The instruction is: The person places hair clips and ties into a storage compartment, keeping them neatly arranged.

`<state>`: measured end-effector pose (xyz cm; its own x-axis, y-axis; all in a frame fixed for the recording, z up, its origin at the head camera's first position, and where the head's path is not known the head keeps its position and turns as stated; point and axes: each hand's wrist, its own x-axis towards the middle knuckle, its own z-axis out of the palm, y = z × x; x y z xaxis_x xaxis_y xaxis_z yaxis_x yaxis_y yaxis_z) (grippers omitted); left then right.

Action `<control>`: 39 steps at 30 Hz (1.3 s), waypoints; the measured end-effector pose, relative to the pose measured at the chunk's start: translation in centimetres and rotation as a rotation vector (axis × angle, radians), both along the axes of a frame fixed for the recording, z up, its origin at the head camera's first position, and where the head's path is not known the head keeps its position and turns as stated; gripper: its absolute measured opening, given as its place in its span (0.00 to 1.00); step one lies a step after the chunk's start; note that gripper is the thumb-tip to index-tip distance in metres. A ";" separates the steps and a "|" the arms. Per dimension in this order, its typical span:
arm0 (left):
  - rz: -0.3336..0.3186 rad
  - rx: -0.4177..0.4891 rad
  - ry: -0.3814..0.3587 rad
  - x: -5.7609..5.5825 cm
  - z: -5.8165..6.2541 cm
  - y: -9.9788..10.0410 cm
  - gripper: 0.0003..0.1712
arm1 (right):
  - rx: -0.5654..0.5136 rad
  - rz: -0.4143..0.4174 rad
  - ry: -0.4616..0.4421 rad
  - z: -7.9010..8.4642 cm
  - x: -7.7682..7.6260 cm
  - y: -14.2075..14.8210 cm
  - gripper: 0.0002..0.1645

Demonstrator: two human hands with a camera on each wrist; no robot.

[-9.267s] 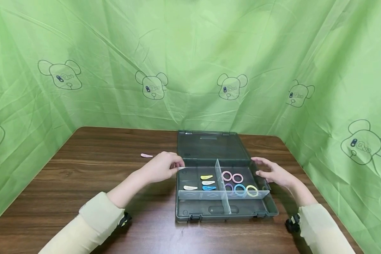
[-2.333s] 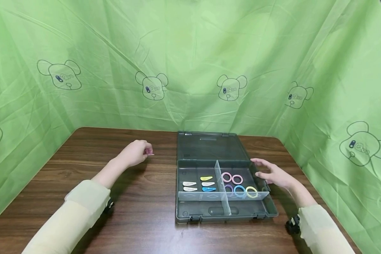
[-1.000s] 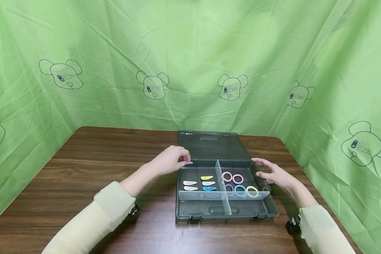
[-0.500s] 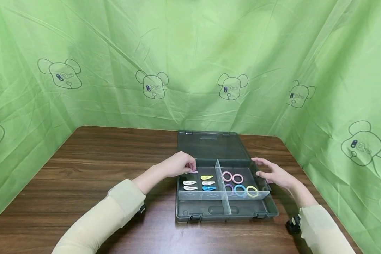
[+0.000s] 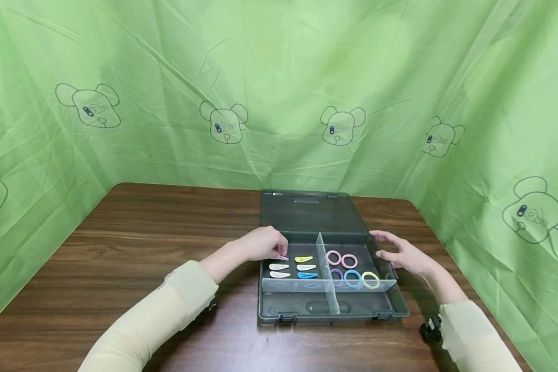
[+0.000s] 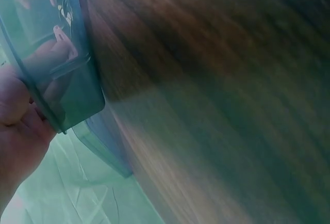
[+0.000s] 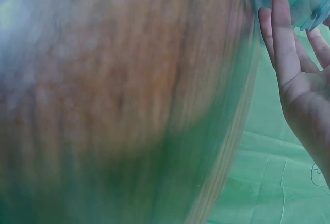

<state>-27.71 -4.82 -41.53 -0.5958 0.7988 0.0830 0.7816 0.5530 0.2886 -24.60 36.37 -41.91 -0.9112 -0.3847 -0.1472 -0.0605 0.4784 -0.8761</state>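
My left hand (image 5: 266, 243) reaches over the left wall of a grey translucent divided box (image 5: 265, 305) and pinches a pink snap hair clip (image 5: 283, 258) low in the back left compartment. The left wrist view shows its fingertips and the pink clip (image 6: 60, 34) through the box wall. In that compartment lie a yellow clip (image 5: 303, 259), a blue clip (image 5: 307, 275) and several pale clips (image 5: 279, 275). At the box's right side, my right hand (image 5: 404, 256) rests against the rim with fingers extended, as the right wrist view also shows.
Clear dividers (image 5: 332, 287) split the box. Several coloured hair ties (image 5: 353, 278) lie in the back right compartment. The box's lid (image 5: 311, 214) is folded back flat on the wooden table (image 5: 121, 248). A green curtain (image 5: 279, 51) surrounds the table.
My left hand took the pink clip from the table, brought it rightward over the box and lowered it into the back left compartment behind the pale clips. The right hand stayed at the box.
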 end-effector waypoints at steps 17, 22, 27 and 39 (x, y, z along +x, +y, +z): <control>0.048 -0.099 0.076 0.6 0.2 0.3 0.05 | 0.001 0.005 0.019 -0.2 0.0 0.0 0.38; 0.044 -0.070 0.074 0.6 0.4 0.2 0.08 | -0.003 0.008 0.010 -0.2 0.0 0.1 0.37; 0.042 -0.026 0.089 0.7 0.5 -0.3 0.07 | -0.010 0.007 -0.005 0.0 0.1 0.1 0.38; 0.009 0.032 0.171 1.8 1.9 -1.3 0.04 | 0.116 0.019 0.054 0.5 0.4 0.0 0.37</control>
